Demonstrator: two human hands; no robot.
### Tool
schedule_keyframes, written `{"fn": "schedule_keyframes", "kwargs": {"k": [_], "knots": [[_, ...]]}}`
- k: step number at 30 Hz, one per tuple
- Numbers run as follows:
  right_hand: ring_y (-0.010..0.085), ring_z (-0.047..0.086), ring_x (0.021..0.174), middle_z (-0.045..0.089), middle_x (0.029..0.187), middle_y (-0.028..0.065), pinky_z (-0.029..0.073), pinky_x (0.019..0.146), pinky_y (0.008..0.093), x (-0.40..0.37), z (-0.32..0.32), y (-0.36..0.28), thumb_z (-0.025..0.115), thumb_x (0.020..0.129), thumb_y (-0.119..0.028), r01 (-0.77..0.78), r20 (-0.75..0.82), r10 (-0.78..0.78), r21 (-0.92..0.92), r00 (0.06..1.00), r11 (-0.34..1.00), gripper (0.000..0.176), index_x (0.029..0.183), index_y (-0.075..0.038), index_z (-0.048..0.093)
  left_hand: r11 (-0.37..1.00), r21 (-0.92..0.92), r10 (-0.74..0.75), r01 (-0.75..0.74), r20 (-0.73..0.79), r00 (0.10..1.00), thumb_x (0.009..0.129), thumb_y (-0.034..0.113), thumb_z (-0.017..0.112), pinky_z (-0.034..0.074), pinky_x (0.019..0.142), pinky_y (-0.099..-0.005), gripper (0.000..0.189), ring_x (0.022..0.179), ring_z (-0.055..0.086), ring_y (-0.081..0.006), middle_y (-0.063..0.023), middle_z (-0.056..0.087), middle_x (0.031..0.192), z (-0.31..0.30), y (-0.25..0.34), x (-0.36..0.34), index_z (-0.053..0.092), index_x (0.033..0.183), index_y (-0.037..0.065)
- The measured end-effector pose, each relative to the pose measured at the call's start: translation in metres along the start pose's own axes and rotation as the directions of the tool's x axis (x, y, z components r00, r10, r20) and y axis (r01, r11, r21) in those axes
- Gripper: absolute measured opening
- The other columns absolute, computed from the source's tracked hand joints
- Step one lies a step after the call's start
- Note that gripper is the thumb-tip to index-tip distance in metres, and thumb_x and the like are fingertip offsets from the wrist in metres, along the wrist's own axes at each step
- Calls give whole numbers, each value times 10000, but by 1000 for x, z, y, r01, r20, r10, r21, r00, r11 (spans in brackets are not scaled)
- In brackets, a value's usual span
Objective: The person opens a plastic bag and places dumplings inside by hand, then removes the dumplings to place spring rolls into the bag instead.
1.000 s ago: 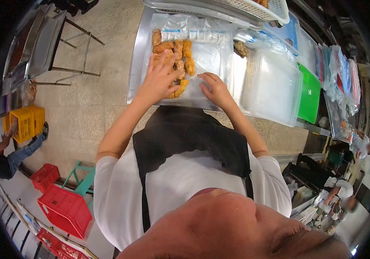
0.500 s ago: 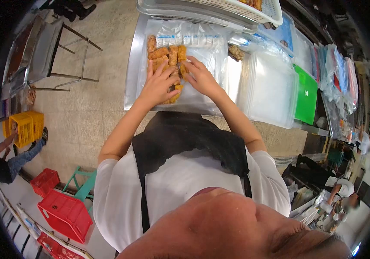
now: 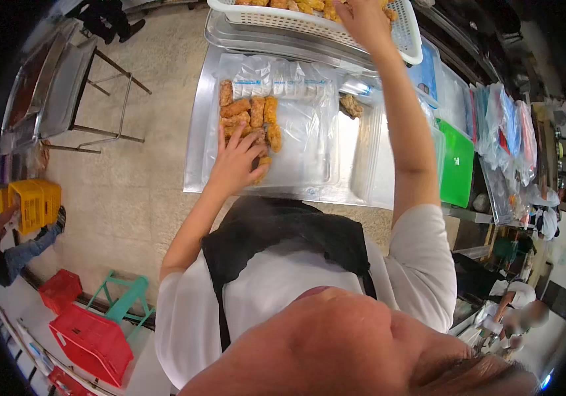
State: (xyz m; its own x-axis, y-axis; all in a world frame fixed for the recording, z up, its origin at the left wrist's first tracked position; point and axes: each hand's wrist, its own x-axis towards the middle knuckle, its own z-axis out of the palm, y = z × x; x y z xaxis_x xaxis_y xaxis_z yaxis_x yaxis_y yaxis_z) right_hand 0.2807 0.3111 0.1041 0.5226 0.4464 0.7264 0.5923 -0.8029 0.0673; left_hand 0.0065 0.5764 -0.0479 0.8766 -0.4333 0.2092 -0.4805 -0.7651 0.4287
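Note:
My left hand (image 3: pixel 235 160) rests with fingers spread on the lower part of a group of golden-brown fried rolls (image 3: pixel 235 107). These rolls lie side by side in the left half of a plastic-lined clear tray (image 3: pixel 306 142). Up at the top edge, my right hand (image 3: pixel 367 25) is in a white perforated basket (image 3: pixel 309 24) among more fried rolls (image 3: pixel 313 6). Its fingertips are partly cut off by the frame, so whether they grip a roll does not show.
A metal table (image 3: pixel 194 158) carries the tray. To its right are a brown lump of food (image 3: pixel 350 105), clear plastic lids (image 3: pixel 389 165) and a green board (image 3: pixel 455 165). Metal trays (image 3: pixel 283 45) sit under the basket. Red crates (image 3: pixel 91 343) and a green stool (image 3: pixel 124 297) stand behind left.
My right hand has left the rolls in the tray and moved up and right into the white basket. My left hand stays on the rolls. The view has shifted, showing more of the basket.

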Motion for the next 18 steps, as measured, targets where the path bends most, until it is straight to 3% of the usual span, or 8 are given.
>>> {"fn": "schedule_keyframes", "kwargs": {"k": [2,4,6,8,10,13,14,18], "knots": [[337,632,1048,678,1105,167,490,906,434,8,51,80,609,923,-258,-269,611,214,-3,762,963,315,1181,-80,638,1000,7,0,0,1,1000,803,368,718,72,1147,-680,327,1415,303,-346,-50,547,1328,-1,1,0,678,1059,169],[358,651,986,689,1067,181,504,851,443,1,54,126,568,945,-324,-65,835,35,1,549,998,352,1164,-61,651,1000,11,1,-1,-6,1000,799,363,723,71,1149,-678,327,1414,306,-343,-48,547,1326,-1,-1,0,676,1057,168],[359,667,931,701,1026,187,513,802,449,-15,78,162,550,948,-381,28,866,-55,47,498,998,399,1137,-51,671,1000,2,0,0,-18,1000,792,359,729,71,1151,-677,329,1412,310,-341,-46,548,1323,2,-2,-2,673,1053,166],[341,681,884,714,982,186,517,759,451,-41,124,182,556,934,-430,24,748,-89,98,657,995,440,1101,-49,699,1000,-3,4,-4,-35,999,788,355,733,73,1151,-678,331,1411,314,-337,-44,548,1321,1,-2,-2,671,1050,164],[327,680,870,715,978,184,517,762,450,-18,106,161,567,921,-453,-194,903,121,-42,413,980,457,1062,-43,714,1000,-11,3,-3,-39,999,785,354,735,78,1150,-678,333,1409,318,-334,-43,548,1319,1,0,-5,669,1050,163],[305,680,850,718,972,182,516,767,447,30,89,103,584,902,-487,-570,851,525,-440,-18,694,488,1002,-34,736,1000,-3,9,-10,-56,998,784,357,736,88,1148,-679,338,1407,324,-331,-43,548,1315,2,-3,-3,669,1052,161],[317,681,853,717,974,186,516,771,450,-2,91,157,582,900,-495,-469,941,283,-169,183,867,500,1001,-29,734,1000,-6,8,-8,-58,998,784,358,736,91,1147,-679,340,1406,327,-330,-43,548,1314,2,-2,-4,669,1054,161],[370,673,933,705,1012,217,510,818,462,-22,93,171,561,882,-532,-168,881,155,-87,448,982,559,1011,-12,721,1000,-11,6,-7,-55,998,785,361,735,101,1144,-680,348,1404,333,-329,-46,549,1309,6,-5,-4,670,1061,159]]}}
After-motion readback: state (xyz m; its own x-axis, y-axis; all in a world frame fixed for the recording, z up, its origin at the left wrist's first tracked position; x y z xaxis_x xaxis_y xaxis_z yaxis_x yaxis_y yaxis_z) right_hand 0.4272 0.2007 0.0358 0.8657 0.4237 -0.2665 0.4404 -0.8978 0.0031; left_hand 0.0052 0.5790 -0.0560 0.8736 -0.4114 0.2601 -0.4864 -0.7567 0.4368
